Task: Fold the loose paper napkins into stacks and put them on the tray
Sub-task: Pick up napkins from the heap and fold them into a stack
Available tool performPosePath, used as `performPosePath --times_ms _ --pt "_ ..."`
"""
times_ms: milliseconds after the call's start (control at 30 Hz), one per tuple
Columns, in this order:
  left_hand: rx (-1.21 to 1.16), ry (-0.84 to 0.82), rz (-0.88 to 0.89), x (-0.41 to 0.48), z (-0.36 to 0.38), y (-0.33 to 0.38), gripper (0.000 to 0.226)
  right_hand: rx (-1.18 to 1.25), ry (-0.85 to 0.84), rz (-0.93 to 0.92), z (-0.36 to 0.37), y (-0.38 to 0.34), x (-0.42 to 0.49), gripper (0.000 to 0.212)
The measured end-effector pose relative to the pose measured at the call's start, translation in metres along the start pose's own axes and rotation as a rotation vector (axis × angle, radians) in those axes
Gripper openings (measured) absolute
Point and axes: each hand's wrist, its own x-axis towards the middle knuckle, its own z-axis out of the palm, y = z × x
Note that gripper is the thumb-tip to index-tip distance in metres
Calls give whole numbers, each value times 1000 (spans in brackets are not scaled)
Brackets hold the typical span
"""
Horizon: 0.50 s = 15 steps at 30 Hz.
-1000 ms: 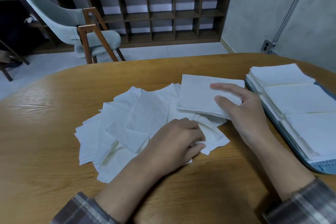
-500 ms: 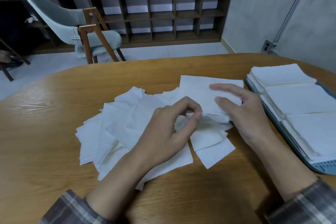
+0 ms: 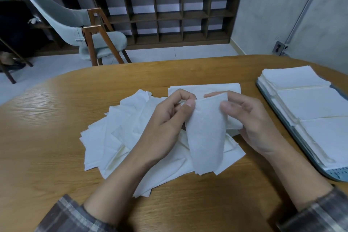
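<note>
Both hands are up off the pile now, where half a second ago the right one lay flat on the folded stack. Left hand pinches the upper left edge of a single napkin between thumb and curled forefinger. Right hand grips the upper right edge, thumb in front, fingers behind. Between them the napkin hangs bowed and narrowing toward its lower end, white and faintly crinkled, above the loose napkins fanned across the table. At the right, the tray carries three folded stacks in a row.
</note>
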Motion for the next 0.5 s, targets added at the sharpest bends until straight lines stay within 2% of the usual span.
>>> performPosePath --times_ms 100,200,267,333,400,500 --pt "9 5 -20 0 1 -1 24 -70 32 23 1 1 -2 38" --pt "10 -5 -87 0 4 2 18 -80 161 41 4 -4 -2 17" --pt "-12 -68 -165 -1 7 2 43 -78 249 56 4 -6 -1 15" --pt "38 -64 -181 -2 9 -2 62 -54 322 82 2 -5 1 16" --pt "98 28 -147 0 6 -5 64 -17 353 114 1 -5 2 15" --pt "93 251 -71 6 -6 -8 60 40 321 168 0 -7 2 18"
